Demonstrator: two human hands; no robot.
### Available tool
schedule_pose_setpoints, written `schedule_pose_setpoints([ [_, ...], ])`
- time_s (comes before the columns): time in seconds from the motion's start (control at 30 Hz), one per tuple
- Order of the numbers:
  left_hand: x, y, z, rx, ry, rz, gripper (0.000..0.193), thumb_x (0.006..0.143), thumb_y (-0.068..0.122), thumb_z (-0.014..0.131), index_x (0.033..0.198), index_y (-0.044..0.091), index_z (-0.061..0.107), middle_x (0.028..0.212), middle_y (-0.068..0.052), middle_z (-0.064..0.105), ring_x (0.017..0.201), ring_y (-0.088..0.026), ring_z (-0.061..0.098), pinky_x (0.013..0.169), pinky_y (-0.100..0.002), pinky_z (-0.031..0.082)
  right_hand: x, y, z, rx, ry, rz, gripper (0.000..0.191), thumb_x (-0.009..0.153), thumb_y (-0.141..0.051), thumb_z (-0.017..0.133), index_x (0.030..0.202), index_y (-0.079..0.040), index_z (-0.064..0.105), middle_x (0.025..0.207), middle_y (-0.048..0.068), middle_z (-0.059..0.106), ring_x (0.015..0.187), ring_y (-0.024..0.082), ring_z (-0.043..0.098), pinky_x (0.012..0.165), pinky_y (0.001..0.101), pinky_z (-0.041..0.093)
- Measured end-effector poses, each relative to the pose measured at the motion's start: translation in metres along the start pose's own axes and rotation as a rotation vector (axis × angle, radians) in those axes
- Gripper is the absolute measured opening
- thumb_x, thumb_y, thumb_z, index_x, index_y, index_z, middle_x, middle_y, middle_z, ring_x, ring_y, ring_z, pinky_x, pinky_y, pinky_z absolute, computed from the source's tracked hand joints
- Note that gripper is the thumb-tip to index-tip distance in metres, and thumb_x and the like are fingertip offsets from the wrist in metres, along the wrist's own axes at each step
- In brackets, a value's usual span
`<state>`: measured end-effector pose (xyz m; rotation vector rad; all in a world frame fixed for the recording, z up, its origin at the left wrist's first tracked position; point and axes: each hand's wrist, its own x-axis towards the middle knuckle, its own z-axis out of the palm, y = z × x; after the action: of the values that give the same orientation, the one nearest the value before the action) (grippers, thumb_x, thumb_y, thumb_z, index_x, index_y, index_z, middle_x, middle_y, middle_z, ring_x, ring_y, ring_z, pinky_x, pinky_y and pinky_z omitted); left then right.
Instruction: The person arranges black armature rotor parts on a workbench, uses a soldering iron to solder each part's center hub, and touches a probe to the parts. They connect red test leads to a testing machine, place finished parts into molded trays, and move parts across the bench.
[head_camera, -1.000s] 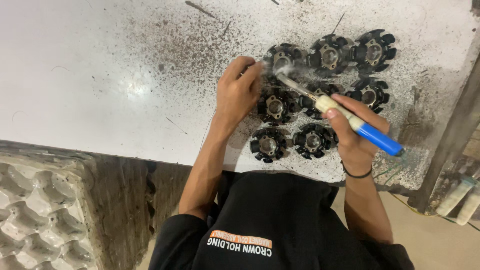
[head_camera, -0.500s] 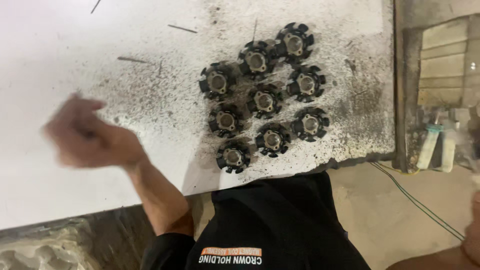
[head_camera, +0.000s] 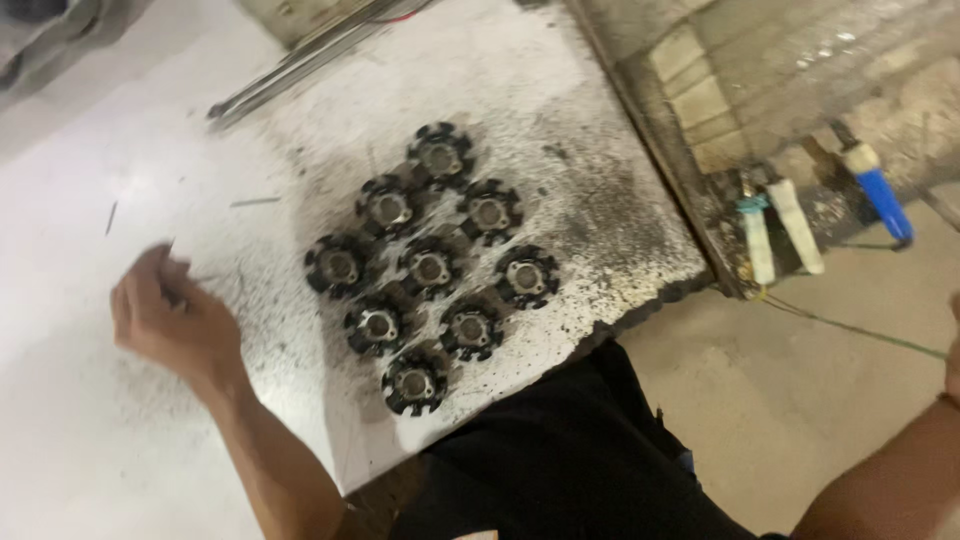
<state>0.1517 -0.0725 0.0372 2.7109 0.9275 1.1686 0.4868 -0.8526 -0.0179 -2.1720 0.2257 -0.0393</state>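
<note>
Several black round toothed parts with grey metal hubs (head_camera: 430, 268) lie clustered on a white, soot-speckled tabletop (head_camera: 90, 150). My left hand (head_camera: 165, 320) rests on the table to the left of the cluster, apart from the parts. Its fingers are curled and blurred, and I cannot make out anything in them. My right forearm (head_camera: 880, 490) comes in at the lower right. Only a sliver of my right hand (head_camera: 954, 350) shows at the frame's right edge, well away from the table.
A blue-handled tool (head_camera: 885, 200) and two white-handled tools (head_camera: 795, 225) lie on a dirty ledge to the right of the table. Metal rods (head_camera: 300, 60) lie at the table's far side. Thin metal slivers (head_camera: 255, 202) are scattered on the white top. Bare concrete floor (head_camera: 800, 380) shows below.
Both hands have left the parts. The left hand moved away to the left. The right hand swung out past the right edge and no longer holds the blue-handled tool. The view shifted.
</note>
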Motion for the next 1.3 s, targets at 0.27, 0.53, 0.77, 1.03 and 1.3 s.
schedule_pose_setpoints([
  [0.27, -0.105, -0.066, -0.001, 0.070, -0.174, -0.333, 0.017, 0.110, -0.004, 0.051, 0.104, -0.003, 0.066, 0.079, -0.013, 0.071, 0.075, -0.024, 0.072, 0.069, -0.038, 0.054, 0.050, -0.044, 0.040, 1.191, -0.004, 0.289, 0.046, 0.106, -0.040, 0.064, 0.122, 0.003, 0.064, 0.105, 0.013, 0.066, 0.095, 0.025, 0.061, 0.083, 0.0353, 0.048],
  [0.53, -0.146, -0.076, 0.002, 0.274, -0.182, -0.282, 0.013, 0.102, -0.004, 0.058, 0.103, 0.002, 0.069, 0.089, -0.015, 0.072, 0.077, -0.033, 0.070, 0.071, -0.045, 0.053, 0.083, -0.089, 0.114, 0.999, -0.285, 0.311, 0.037, 0.113, -0.034, 0.060, 0.120, 0.001, 0.068, 0.103, 0.016, 0.070, 0.091, 0.025, 0.065, 0.084, 0.0331, 0.053],
  [0.77, -0.149, -0.070, 0.007, 0.366, -0.179, -0.304, 0.008, 0.102, 0.001, 0.063, 0.107, 0.005, 0.069, 0.090, -0.014, 0.073, 0.076, -0.034, 0.070, 0.065, -0.046, 0.052, 0.088, -0.104, 0.139, -0.431, 0.178, -0.805, 0.027, 0.088, 0.007, 0.062, 0.105, -0.005, 0.078, 0.100, 0.013, 0.070, 0.094, 0.027, 0.068, 0.089, 0.0328, 0.056],
  [1.03, -0.140, -0.062, 0.010, 0.410, -0.285, -0.445, 0.007, 0.109, 0.005, 0.061, 0.110, 0.005, 0.068, 0.091, -0.015, 0.072, 0.070, -0.031, 0.069, 0.055, -0.044, 0.052, 0.167, -0.259, 0.186, -0.462, 0.120, -1.192, 0.025, 0.089, 0.006, 0.061, 0.105, -0.007, 0.075, 0.098, 0.010, 0.072, 0.087, 0.027, 0.068, 0.084, 0.0359, 0.056],
  [1.3, -0.141, -0.054, 0.016, 0.499, -0.190, -0.393, 0.005, 0.105, 0.011, 0.065, 0.106, 0.010, 0.069, 0.091, -0.015, 0.072, 0.077, -0.035, 0.069, 0.066, -0.049, 0.054, 0.269, -0.381, 0.391, -0.915, -0.203, -1.068, 0.032, 0.088, -0.018, 0.066, 0.115, -0.021, 0.081, 0.105, 0.015, 0.076, 0.096, 0.037, 0.070, 0.081, 0.0547, 0.055],
])
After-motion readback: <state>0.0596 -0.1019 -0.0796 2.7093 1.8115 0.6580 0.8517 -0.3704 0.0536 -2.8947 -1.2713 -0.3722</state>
